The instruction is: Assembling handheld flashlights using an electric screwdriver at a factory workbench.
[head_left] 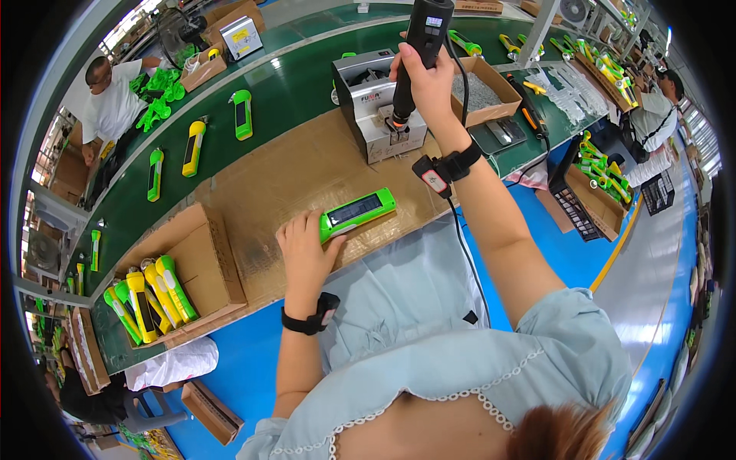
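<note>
My left hand (307, 247) is closed round the end of a green flashlight (356, 211) with a dark panel on its face. The flashlight lies just over the cardboard sheet (268, 176) on the bench. In my right hand (431, 86) is a black electric screwdriver (424, 38), held upright with a small display near its top. Its tip points down at the front of a grey metal screw feeder (392, 144); whether it touches a screw there is too small to tell. A cable runs from the driver's upper part past my right wrist.
At the left stands a cardboard box (218, 241) with several green and yellow flashlights (142, 303). More flashlights (195, 149) lie along the green belt. Behind my right wrist sits a box of small metal pieces (475, 88), beside a second screwdriver (530, 107). People work at far left and right.
</note>
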### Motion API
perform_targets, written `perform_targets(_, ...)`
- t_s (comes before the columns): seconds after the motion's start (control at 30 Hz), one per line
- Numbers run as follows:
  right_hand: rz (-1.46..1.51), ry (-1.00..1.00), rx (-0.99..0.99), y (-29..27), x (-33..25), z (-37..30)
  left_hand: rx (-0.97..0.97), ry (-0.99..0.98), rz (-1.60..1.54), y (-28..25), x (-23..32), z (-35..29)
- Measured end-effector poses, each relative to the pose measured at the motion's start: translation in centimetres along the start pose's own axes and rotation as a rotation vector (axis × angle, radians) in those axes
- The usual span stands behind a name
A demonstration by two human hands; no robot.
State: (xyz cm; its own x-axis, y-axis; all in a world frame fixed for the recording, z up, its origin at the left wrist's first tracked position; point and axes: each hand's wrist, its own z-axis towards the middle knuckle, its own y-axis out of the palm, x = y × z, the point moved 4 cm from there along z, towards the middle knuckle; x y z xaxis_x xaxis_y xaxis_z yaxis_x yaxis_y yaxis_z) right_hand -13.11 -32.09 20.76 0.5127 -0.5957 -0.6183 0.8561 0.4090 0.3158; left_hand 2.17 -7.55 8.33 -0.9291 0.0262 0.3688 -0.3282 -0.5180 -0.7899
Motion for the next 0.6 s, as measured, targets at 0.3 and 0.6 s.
perform_targets(0.3,-0.058,0.233,-0.126,2.1,-2.0,-3.0,-0.085,0.000,-0.003,1.3,0.1,0.2)
perform_targets(0.6,-0.160,0.009,-0.052,4.0,-5.1,-5.6,-0.049,0.017,-0.014,3.1,1.0,2.0)
